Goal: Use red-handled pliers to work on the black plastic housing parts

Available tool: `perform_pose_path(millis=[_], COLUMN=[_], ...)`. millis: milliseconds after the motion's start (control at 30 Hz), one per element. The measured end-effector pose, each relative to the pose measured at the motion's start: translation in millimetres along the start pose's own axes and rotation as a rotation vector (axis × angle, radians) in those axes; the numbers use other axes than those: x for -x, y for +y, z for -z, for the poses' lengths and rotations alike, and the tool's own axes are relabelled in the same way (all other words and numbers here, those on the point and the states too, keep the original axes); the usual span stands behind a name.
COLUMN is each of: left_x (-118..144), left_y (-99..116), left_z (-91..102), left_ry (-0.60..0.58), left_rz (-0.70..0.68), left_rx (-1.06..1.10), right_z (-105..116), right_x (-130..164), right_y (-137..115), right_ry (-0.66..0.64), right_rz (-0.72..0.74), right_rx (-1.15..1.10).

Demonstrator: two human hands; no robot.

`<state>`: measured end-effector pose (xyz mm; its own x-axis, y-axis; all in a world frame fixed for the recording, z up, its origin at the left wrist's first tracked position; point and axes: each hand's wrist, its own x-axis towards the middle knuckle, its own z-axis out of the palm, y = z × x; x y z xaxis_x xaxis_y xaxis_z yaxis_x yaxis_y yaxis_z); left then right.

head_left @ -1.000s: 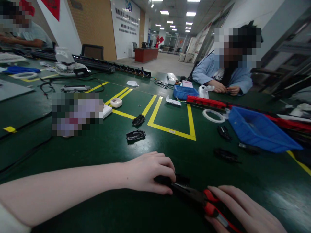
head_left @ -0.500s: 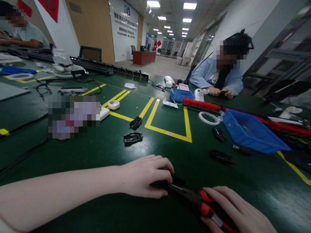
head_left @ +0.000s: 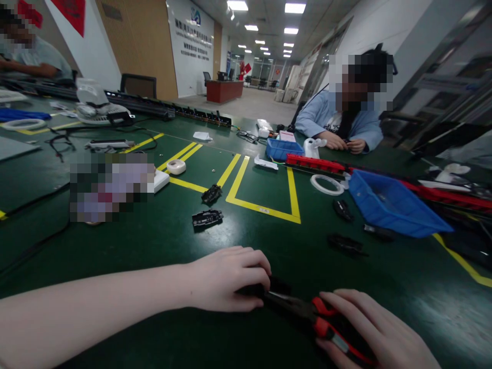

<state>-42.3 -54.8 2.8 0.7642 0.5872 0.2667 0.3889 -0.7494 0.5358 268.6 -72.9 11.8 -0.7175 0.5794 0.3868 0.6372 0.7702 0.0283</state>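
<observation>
My right hand (head_left: pixel 374 325) is closed round the red-and-black handles of needle-nose pliers (head_left: pixel 303 309), at the lower right. Their jaws reach leftward to a dark part (head_left: pixel 251 290) pinched in the fingers of my left hand (head_left: pixel 234 279). Most of that part is hidden by the fingers, so its kind is unclear. Past my left hand, two small black plastic parts lie on the green table, one nearer (head_left: pixel 207 219) and one farther (head_left: pixel 211 194). More black parts (head_left: pixel 347 244) rest to the right, beyond the pliers.
A blue bin (head_left: pixel 395 205) stands at the right, with a white ring (head_left: pixel 327 185) beside it. Yellow tape (head_left: pixel 265 210) marks the table. A tape roll (head_left: pixel 176 166) and a smaller blue bin (head_left: pixel 283 149) lie farther back. A person (head_left: pixel 338 123) sits across the table.
The whole view has shifted slightly, so the scene sits a little farther left and up. Both hands keep their hold, and the pliers' jaws remain at the dark part.
</observation>
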Motion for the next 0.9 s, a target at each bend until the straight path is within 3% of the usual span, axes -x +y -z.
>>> perform_pose_path(millis=[500, 900], left_x=[-1.6, -1.8], left_y=[-0.1, -1.3], left_z=[4.8, 4.2], left_ry=[-0.039, -0.033], left_rz=[0.064, 0.110], left_rx=[0.092, 0.208], right_z=[0.3, 0.8], right_x=[1.7, -0.5], right_y=[3.4, -2.6], right_ry=[0.096, 0.094], right_rz=[0.024, 0.058], right_rx=[0.057, 0.019])
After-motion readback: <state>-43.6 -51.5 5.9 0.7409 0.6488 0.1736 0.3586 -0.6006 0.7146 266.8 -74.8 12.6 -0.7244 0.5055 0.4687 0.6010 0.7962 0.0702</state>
